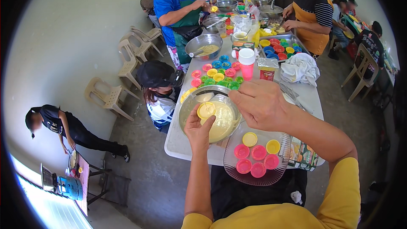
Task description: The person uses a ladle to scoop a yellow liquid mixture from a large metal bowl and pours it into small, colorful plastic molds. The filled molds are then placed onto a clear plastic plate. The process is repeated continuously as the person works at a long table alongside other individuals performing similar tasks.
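Note:
My left hand [198, 132] pinches a small yellow moulding cup [206, 110] with pale batter in it, held over the near rim side of a steel mixing bowl. In my right hand [263, 104] is the dark handle of a ladle [205, 97], whose pale scoop hangs just beyond the yellow cup. Creamy batter [222, 121] fills the lower part of the steel bowl [181, 116]. Close to my body, a clear ribbed glass dish [282, 165] holds several pink cups [243, 166] and two yellow ones; one yellow cup [249, 139] looks filled with batter.
Beyond the bowl stand several coloured cups [218, 76], a pink tumbler [246, 70], a lidded jar [267, 68] and a white cloth [300, 68]. Further off are a tray of cups [292, 40] and another steel bowl [203, 47]. A person in a cap [154, 78] is at the table's left edge.

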Demonstrator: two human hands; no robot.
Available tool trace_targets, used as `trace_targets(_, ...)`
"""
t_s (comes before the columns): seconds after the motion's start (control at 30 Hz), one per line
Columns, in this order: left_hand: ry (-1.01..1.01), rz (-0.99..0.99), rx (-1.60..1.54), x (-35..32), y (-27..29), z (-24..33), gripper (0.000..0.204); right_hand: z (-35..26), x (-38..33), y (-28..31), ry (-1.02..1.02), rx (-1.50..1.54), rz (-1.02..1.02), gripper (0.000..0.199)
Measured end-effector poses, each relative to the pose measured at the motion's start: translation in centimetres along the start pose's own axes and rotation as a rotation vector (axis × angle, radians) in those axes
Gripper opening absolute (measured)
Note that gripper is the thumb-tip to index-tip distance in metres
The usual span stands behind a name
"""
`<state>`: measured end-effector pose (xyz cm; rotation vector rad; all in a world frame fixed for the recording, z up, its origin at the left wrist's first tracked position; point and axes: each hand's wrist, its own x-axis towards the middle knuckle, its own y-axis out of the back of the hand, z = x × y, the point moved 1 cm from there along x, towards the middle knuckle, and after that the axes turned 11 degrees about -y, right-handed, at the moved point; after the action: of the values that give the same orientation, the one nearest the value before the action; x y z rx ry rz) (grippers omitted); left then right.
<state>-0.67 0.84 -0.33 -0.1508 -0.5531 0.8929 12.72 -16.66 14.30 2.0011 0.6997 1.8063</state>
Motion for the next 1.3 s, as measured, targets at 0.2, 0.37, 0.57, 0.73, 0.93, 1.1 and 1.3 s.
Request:
trace_targets(0.2,-0.009,-0.002,-0.009,0.0,0.0,-0.1,0.066,-0.2,0.0,0.1,0.067,-0.016,0.002,0.024)
trace_targets(0.37,-0.002,0.002,-0.024,0.0,-0.3,0.0,0.066,-0.2,0.0,0.3,0.059,-0.027,-0.001,0.025)
trace_targets(0.57,-0.025,0.017,-0.022,-0.1,0.1,-0.2,0.065,-0.4,0.0,0.5,0.031,-0.027,-0.034,0.028)
trace_targets(0.73,-0.005,0.012,-0.039,0.0,-0.3,-0.2,0.066,-0.3,-0.3,0.7,0.012,-0.059,-0.067,0.031)
trace_targets(0.93,-0.011,0.016,-0.05,-0.1,0.1,-0.5,0.066,-0.4,-0.2,0.8,0.004,-0.047,-0.079,0.03)
trace_targets(1.1,-0.025,0.008,-0.052,-0.1,0.4,-0.7,0.066,-0.2,-0.6,0.1,-0.124,0.006,-0.032,0.023)
trace_targets(1.3,-0.023,0.016,-0.06,-0.1,0.5,-0.5,0.066,1.4,-2.7,-2.7,-0.527,0.307,0.124,0.005)
